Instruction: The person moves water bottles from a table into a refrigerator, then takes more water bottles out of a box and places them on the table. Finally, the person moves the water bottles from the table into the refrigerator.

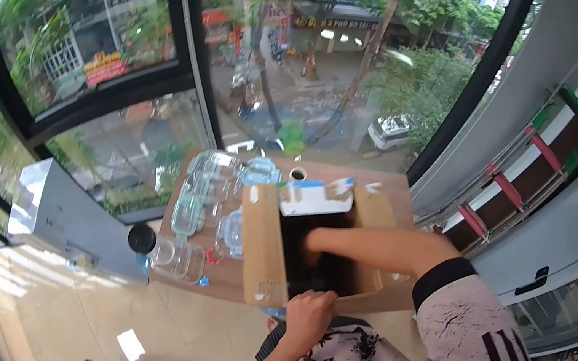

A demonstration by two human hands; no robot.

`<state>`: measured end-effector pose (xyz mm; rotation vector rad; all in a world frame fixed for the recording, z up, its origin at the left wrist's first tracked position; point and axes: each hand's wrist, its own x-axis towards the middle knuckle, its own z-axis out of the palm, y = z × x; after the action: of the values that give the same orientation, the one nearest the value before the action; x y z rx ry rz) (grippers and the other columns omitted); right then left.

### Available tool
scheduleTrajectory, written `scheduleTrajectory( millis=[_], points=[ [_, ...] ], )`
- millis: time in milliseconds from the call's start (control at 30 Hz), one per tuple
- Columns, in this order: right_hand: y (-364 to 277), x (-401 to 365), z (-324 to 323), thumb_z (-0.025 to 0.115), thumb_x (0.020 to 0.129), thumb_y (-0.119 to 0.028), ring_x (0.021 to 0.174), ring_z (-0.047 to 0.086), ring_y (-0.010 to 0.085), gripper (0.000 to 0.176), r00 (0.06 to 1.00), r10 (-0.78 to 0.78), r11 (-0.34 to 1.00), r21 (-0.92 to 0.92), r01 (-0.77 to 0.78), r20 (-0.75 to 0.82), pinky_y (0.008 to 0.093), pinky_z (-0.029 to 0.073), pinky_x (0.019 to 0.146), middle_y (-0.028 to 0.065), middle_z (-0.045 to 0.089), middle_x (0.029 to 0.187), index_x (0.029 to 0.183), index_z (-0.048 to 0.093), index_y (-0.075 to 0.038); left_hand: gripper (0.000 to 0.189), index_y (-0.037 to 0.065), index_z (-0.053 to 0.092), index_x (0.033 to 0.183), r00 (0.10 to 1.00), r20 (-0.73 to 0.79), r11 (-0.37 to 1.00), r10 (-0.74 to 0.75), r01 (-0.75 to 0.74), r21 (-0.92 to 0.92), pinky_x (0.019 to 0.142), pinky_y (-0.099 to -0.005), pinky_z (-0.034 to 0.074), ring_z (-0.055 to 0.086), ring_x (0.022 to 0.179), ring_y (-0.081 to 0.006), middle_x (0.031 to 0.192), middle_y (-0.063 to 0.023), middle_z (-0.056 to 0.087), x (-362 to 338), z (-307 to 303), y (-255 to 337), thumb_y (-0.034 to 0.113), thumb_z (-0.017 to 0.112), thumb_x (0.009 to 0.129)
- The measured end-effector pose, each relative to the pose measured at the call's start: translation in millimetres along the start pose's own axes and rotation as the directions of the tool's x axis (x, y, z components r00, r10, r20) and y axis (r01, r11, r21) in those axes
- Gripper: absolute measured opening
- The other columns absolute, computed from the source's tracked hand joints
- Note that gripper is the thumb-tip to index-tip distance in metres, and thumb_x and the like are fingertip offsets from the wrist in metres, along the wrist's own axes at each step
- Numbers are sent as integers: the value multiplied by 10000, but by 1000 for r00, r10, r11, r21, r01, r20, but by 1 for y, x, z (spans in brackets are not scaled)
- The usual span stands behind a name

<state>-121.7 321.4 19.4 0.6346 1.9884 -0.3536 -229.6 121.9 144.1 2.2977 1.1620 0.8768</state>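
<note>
An open cardboard box (263,242) stands on the wooden table, its flaps folded outward and its inside dark. My left hand (309,315) is closed over the box's near edge, fingers curled on the rim. My right arm reaches down into the box; of my right hand (312,242) only a shadowed part shows, and its fingers are hidden. What lies inside the box is too dark to make out. A white, blue-edged flap or packet (316,202) lies along the box's far side. Left of the box, clear glass food containers (188,214) stand in a group.
A small cup of dark liquid (298,174) stands behind the box on the wooden table (391,191). At the table's left corner is a black-lidded bottle (142,240). A grey cabinet (77,220) stands left, a folded stepladder (512,189) right. Large windows rise behind.
</note>
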Motion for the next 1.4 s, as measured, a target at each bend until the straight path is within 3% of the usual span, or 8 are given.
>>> scheduleTrajectory(
  millis=[133, 333, 567, 633, 733, 833, 1033, 1400],
  points=[
    [-39, -98, -50, 746, 590, -230, 878, 658, 261, 324, 972, 177, 984, 6, -179, -152, 379, 534, 715, 69, 696, 936, 906, 736, -160, 135, 138, 675, 759, 992, 60, 993, -108, 105, 52, 566, -376, 479, 621, 631, -247, 651, -62, 635, 3, -6, 1, 209, 735, 661],
    [-23, -241, -34, 670, 625, -179, 867, 645, 339, 301, 776, 141, 957, 287, 53, -615, 429, 524, 722, 212, 665, 880, 868, 682, -3, 383, 77, 705, 910, 910, 397, 988, -119, 148, -45, 648, -375, 511, 643, 697, -312, 752, -139, 664, 26, -50, 17, 380, 755, 679],
    [5, -378, 37, 659, 810, -232, 692, 591, 331, 281, 210, 256, 834, 325, 445, -944, 398, 451, 619, 149, 618, 797, 968, 539, -33, 415, 19, 689, 943, 627, 745, 941, -227, 338, 3, 694, -322, 520, 677, 768, -247, 823, -168, 685, 96, -52, 8, 415, 659, 821],
    [9, -389, 64, 659, 826, -217, 630, 552, 254, 258, -164, 393, 805, 253, 536, -905, 344, 431, 570, 106, 597, 799, 979, 547, -43, 363, 10, 681, 947, 566, 793, 933, -226, 361, 8, 695, -308, 514, 665, 763, -214, 822, -137, 690, 113, -33, -15, 359, 645, 853],
    [21, -399, 109, 661, 826, -188, 633, 531, 207, 252, -262, 521, 791, 345, 505, -812, 321, 428, 560, 85, 584, 802, 995, 547, -40, 365, 20, 644, 1053, 441, 820, 912, -364, 349, 218, 744, -320, 506, 646, 808, -201, 888, -146, 683, 132, 10, -43, 313, 673, 838],
    [44, -372, 159, 658, 830, -189, 671, 555, 244, 253, -149, 627, 728, 508, 460, -765, 335, 447, 602, 103, 591, 811, 995, 545, -35, 515, 30, 607, 1110, 415, 876, 944, -248, -100, 314, 829, -390, 502, 632, 932, -316, 1049, -204, 642, 117, 66, -94, 392, 710, 758],
    [83, -237, 250, 634, 835, -198, 906, 564, 372, 310, 106, 737, 562, 692, 453, -668, 446, 453, 760, 173, 585, 976, 1062, 502, -34, 541, 45, 588, 1137, 437, 886, 981, -154, -43, 192, 850, -397, 492, 612, 965, -329, 1078, -209, 626, 104, 131, -106, 372, 731, 731],
    [116, -107, 258, 607, 841, -175, 1000, 524, 362, 299, 225, 640, 617, 666, 420, -735, 431, 442, 838, 165, 553, 1032, 1107, 520, -69, 610, 72, 553, 1186, 559, 822, 988, -105, 156, 20, 889, -410, 473, 575, 1024, -353, 1130, -217, 596, 96, 112, -94, 336, 769, 681]
  ],
)
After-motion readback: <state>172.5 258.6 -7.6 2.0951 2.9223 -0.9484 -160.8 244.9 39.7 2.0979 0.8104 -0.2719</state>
